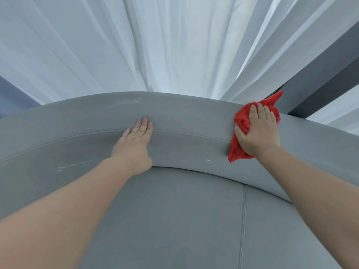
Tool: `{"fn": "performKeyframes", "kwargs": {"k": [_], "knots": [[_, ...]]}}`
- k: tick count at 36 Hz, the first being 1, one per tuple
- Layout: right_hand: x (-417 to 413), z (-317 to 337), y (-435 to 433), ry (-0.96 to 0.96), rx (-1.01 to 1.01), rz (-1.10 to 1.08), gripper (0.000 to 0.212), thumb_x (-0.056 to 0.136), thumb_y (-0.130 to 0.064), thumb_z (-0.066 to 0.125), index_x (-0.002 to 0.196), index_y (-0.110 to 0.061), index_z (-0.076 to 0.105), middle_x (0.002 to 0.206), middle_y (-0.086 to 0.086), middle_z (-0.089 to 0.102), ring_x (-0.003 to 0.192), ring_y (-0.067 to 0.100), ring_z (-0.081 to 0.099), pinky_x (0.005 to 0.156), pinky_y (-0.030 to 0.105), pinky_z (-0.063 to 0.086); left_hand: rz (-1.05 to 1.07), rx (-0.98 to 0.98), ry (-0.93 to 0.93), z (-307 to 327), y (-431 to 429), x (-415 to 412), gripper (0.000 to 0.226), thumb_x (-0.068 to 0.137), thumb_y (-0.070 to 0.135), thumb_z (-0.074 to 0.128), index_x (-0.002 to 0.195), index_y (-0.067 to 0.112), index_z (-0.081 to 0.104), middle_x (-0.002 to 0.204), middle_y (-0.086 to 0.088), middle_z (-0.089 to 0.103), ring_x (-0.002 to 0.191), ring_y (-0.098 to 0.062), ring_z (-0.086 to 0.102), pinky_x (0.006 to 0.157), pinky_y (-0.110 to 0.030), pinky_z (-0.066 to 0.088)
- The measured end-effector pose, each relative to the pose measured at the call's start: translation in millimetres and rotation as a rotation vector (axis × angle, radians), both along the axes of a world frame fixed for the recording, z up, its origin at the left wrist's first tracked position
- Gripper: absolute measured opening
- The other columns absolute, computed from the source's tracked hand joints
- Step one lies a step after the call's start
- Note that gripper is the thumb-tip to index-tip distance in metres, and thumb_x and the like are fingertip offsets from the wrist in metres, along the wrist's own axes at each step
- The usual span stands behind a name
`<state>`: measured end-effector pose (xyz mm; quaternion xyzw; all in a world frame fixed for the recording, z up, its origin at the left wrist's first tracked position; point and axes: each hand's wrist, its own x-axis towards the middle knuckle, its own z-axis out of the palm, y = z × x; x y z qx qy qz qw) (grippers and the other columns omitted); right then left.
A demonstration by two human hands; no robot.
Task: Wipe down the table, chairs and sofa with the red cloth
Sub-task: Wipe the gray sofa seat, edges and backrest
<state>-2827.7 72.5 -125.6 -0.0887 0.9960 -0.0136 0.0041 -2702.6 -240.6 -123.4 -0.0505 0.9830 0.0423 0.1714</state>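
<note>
- Where the sofa (pixel 174 210) rises into its curved backrest (pixel 184 113), the red cloth (pixel 241 120) lies bunched on the top edge, at about 2 o'clock in your view.
- Your right grip (pixel 260 131) covers the cloth: the fingers lie nearly straight over it and press it to the fabric, while the thumb hooks round a fold and pinches it against the palm.
- One red corner sticks out past your fingertips toward 1 o'clock; another flap hangs below your wrist toward 7 o'clock, down the front of the backrest.
- Your left grip (pixel 136 140) is at 9 o'clock from the cloth, well apart from it. It holds nothing: it lies flat with the fingers straight and together, across the piped seam (pixel 194 133) of the backrest.
- Pale smudges (pixel 68 166) show on the grey fabric at 8 o'clock from your left grip, and more near the top edge at 12 o'clock from it.
- White curtains (pixel 136 45) hang behind the sofa, with a dark frame (pixel 320 88) at 3 o'clock.
</note>
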Motion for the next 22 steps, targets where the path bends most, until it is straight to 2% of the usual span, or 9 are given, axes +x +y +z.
{"fn": "performKeyframes", "kwargs": {"k": [15, 22], "knots": [[3, 1, -38, -0.016, -0.011, -0.100, 0.091, 0.080, -0.058, 0.018, 0.149, 0.002, 0.018, 0.155, 0.023, 0.017, 0.144, 0.036, 0.011, 0.119, 0.044, 0.006, -0.012, 0.129, -0.042, -3, -8, -6, 0.094, 0.078, 0.014, 0.045, 0.148, 0.020, -0.016, 0.155, 0.004, -0.025, 0.142, -0.011, -0.021, 0.115, -0.029, -0.011], [4, 0, -110, -0.011, -0.030, 0.029, 0.091, 0.080, -0.057, 0.021, 0.147, 0.003, 0.020, 0.154, 0.024, 0.019, 0.142, 0.038, 0.014, 0.118, 0.046, 0.006, -0.022, 0.155, -0.033, -5, -11, -5, 0.094, 0.077, 0.014, 0.044, 0.148, 0.020, -0.017, 0.154, 0.004, -0.026, 0.141, -0.010, -0.023, 0.115, -0.029, -0.012]]}}
